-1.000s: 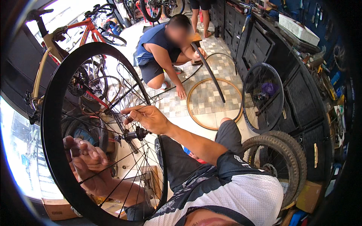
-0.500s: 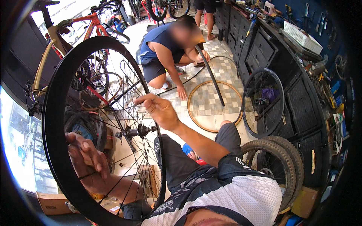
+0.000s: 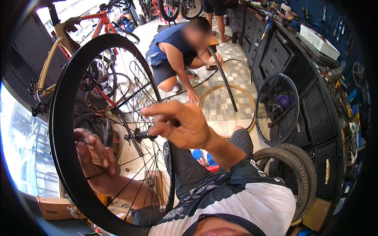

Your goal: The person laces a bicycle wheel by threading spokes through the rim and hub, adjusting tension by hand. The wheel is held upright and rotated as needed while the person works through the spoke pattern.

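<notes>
Upright in front of me on the left stands a bicycle wheel (image 3: 60, 118) with a deep black rim, black spokes and a black hub (image 3: 139, 136). My left hand (image 3: 96, 155) is closed against the inner side of its rim, its fingers bent and partly behind the spokes. On the hub side, my right hand (image 3: 185, 124) has its index finger stretched toward the spokes and its thumb apart from it. Nothing shows in that hand, and it covers one end of the hub. Whether its fingertips touch a spoke I cannot tell.
A co-worker (image 3: 173, 51) crouches ahead, holding a black tube (image 3: 223, 82) above a tan tyre (image 3: 201, 98). Another wheel (image 3: 258, 114) leans on dark cabinets (image 3: 315, 106) at right, near knobbly tyres (image 3: 305, 169). Bicycles (image 3: 100, 23) stand at the far left.
My right hand has moved nearer, to the right and slightly down, now overlapping the hub's end; its thumb has spread from the index finger. The wheel has shifted slightly right in view.
</notes>
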The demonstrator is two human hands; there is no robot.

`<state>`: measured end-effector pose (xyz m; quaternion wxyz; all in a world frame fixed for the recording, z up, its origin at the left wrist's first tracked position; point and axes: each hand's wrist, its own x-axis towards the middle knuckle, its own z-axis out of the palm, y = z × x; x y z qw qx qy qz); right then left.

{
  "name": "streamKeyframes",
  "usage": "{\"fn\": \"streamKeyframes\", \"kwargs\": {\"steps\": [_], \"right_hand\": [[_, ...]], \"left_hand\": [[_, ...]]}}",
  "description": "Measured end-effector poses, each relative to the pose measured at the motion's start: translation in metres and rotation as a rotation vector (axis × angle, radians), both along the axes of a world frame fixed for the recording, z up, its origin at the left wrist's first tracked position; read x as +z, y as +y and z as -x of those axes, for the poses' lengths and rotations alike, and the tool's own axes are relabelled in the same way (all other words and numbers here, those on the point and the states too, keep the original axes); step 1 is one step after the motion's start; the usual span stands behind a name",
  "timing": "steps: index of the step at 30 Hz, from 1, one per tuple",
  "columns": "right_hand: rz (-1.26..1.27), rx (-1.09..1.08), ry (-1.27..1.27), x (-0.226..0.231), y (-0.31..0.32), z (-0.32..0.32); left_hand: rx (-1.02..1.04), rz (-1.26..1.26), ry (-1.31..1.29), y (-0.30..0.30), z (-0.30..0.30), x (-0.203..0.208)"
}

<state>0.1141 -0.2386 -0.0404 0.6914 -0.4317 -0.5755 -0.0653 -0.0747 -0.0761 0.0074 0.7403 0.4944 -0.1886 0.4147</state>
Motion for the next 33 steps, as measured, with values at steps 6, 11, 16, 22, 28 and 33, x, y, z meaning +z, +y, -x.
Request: {"fn": "streamKeyframes", "kwargs": {"steps": [6,11,16,22,28,33], "right_hand": [[-0.051,0.007,-0.182,0.012,0.018,0.031],[-0.108,-0.040,-0.191,0.015,0.035,0.041],[-0.021,-0.038,-0.196,0.015,0.041,0.046],[0.001,-0.078,-0.164,0.007,0.042,0.042],[0.031,-0.069,-0.136,0.003,0.041,0.039],[0.077,-0.047,-0.149,0.007,0.038,0.039]], "left_hand": [[0.048,0.017,-0.007,0.000,0.001,0.002],[0.063,0.029,-0.015,-0.002,-0.006,0.000],[0.171,0.086,-0.039,-0.009,-0.002,0.002],[0.091,-0.022,0.018,0.009,-0.005,-0.006],[0.261,0.173,0.028,-0.022,-0.015,0.004],[0.250,0.136,0.050,-0.013,-0.013,0.006]]}}
